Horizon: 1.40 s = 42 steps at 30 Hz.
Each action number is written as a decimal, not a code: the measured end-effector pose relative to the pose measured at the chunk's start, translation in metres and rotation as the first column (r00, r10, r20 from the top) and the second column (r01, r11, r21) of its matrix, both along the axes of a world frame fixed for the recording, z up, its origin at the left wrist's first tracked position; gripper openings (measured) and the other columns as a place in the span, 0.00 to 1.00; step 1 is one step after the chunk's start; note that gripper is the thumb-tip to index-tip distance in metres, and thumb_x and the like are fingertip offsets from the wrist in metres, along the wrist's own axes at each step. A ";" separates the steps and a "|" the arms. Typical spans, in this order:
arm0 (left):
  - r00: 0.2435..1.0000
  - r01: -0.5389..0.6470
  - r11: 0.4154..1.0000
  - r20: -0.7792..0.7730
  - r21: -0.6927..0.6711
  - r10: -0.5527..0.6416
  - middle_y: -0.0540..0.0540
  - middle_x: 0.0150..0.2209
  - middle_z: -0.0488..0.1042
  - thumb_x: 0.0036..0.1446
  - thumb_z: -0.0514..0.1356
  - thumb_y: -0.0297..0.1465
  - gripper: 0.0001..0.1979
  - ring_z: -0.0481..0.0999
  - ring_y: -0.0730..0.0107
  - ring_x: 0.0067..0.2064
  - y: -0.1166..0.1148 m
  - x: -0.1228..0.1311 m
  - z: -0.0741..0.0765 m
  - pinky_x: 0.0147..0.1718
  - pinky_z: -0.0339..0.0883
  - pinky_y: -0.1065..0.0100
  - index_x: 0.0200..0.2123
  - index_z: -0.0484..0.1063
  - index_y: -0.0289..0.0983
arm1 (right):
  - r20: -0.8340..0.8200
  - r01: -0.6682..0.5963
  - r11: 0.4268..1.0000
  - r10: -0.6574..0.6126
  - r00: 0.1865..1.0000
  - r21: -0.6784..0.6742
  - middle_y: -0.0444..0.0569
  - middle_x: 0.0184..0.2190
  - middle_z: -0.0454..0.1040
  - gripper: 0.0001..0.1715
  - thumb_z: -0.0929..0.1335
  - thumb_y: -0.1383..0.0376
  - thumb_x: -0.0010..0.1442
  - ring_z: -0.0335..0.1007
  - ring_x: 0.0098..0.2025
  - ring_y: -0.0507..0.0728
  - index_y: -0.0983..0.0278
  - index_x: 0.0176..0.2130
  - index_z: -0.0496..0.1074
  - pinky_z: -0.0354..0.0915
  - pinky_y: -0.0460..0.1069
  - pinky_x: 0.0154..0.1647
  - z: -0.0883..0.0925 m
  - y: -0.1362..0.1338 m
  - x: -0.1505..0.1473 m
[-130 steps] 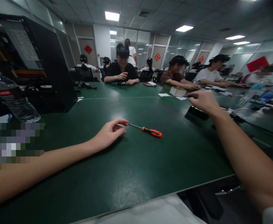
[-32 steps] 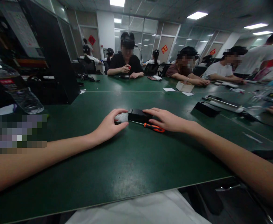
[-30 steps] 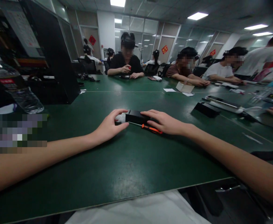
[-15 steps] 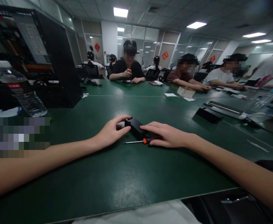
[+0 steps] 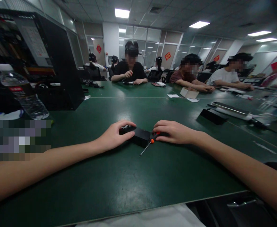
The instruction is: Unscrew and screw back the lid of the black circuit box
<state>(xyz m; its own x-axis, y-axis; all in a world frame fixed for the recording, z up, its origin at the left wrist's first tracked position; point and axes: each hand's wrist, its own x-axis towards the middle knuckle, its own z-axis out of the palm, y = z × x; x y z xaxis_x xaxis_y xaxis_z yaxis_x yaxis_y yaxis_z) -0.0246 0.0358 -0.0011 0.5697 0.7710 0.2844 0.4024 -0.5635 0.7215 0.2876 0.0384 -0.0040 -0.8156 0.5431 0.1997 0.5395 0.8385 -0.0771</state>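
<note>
A black box-shaped device point(image 5: 143, 136) lies on the green tabletop in the middle of the head view. My left hand point(image 5: 116, 134) grips its left end, thumb along the near side and fingers over the far side. The fingers of my right hand point(image 5: 168, 131) curl around the handle of a screwdriver point(image 5: 146, 148) beside the device's right end. Its handle is black and orange, mostly covered by the hand. The metal shaft slants down and left toward me, in front of the device.
On the left stand an open black computer case point(image 5: 65, 66) and a plastic bottle point(image 5: 22, 90). A black block point(image 5: 212, 116) and a white power strip point(image 5: 235, 113) lie to the right. Several people sit beyond, near a small open box point(image 5: 189, 93).
The device has turned so its long side lies more across the table. My right hand has risen slightly and curled around the screwdriver handle. The shaft has swung to point toward me.
</note>
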 end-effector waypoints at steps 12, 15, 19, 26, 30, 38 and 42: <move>0.997 0.057 0.998 -0.053 -0.019 -0.058 0.43 0.57 0.76 0.63 0.61 0.42 0.23 0.74 0.54 0.57 -0.002 -0.002 0.004 0.58 0.67 0.58 0.58 0.73 0.39 | -0.041 0.278 0.958 -0.281 0.959 -0.066 0.54 0.44 0.76 0.22 0.67 0.50 0.65 0.73 0.45 0.61 0.64 0.48 0.73 0.68 0.55 0.45 0.018 0.013 0.047; 0.997 0.068 0.998 -0.046 -0.010 -0.069 0.43 0.57 0.76 0.63 0.60 0.42 0.23 0.74 0.54 0.58 -0.001 -0.002 0.002 0.59 0.66 0.56 0.58 0.73 0.39 | -0.176 0.294 0.955 -0.297 0.939 -0.041 0.53 0.41 0.78 0.22 0.68 0.49 0.64 0.74 0.41 0.60 0.63 0.45 0.75 0.67 0.54 0.42 0.025 0.012 0.049; 0.995 0.089 0.996 -0.045 -0.009 -0.089 0.43 0.57 0.76 0.64 0.60 0.41 0.22 0.75 0.53 0.57 -0.001 -0.002 0.001 0.58 0.67 0.57 0.58 0.73 0.40 | -0.361 0.376 0.926 -0.346 0.866 0.015 0.51 0.37 0.78 0.21 0.70 0.47 0.62 0.74 0.37 0.61 0.61 0.41 0.77 0.66 0.56 0.40 0.035 0.006 0.050; 0.993 0.108 0.994 -0.049 0.005 -0.108 0.43 0.57 0.76 0.64 0.60 0.41 0.22 0.75 0.54 0.57 -0.002 -0.003 0.002 0.58 0.67 0.57 0.58 0.73 0.40 | -0.625 0.442 0.896 -0.367 0.689 -0.039 0.46 0.30 0.75 0.17 0.71 0.49 0.60 0.67 0.30 0.55 0.60 0.36 0.76 0.63 0.52 0.32 0.034 -0.001 0.043; 0.993 0.104 0.995 -0.064 0.005 -0.103 0.43 0.57 0.76 0.65 0.60 0.41 0.22 0.75 0.55 0.57 -0.002 -0.002 0.003 0.57 0.67 0.59 0.58 0.73 0.39 | -0.705 0.323 0.937 -0.318 0.634 -0.132 0.47 0.30 0.73 0.24 0.68 0.44 0.63 0.68 0.31 0.55 0.61 0.35 0.73 0.66 0.51 0.33 0.031 -0.006 0.024; 0.993 0.111 0.994 -0.051 -0.003 -0.111 0.43 0.57 0.76 0.64 0.60 0.41 0.22 0.75 0.54 0.57 -0.002 -0.002 0.002 0.58 0.67 0.57 0.58 0.73 0.39 | -0.806 0.037 0.951 -0.280 0.521 -0.306 0.44 0.28 0.72 0.17 0.69 0.50 0.65 0.75 0.36 0.57 0.61 0.35 0.67 0.71 0.53 0.38 0.030 -0.019 -0.002; 0.992 0.118 0.993 -0.046 -0.006 -0.118 0.43 0.58 0.76 0.64 0.60 0.42 0.22 0.75 0.54 0.58 -0.001 -0.002 0.001 0.58 0.68 0.58 0.59 0.72 0.40 | -0.849 -0.106 0.908 -0.330 0.414 -0.405 0.40 0.21 0.61 0.19 0.71 0.53 0.63 0.60 0.23 0.50 0.61 0.29 0.66 0.63 0.49 0.28 0.027 -0.012 0.004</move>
<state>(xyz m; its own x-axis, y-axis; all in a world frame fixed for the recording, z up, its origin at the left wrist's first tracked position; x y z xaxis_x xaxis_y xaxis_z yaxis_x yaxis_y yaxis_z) -0.0263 0.0347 0.0000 0.6693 0.6985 0.2532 0.3660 -0.6066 0.7057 0.2918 0.0266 0.0231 -0.2146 0.8137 0.5402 0.0646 0.5637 -0.8234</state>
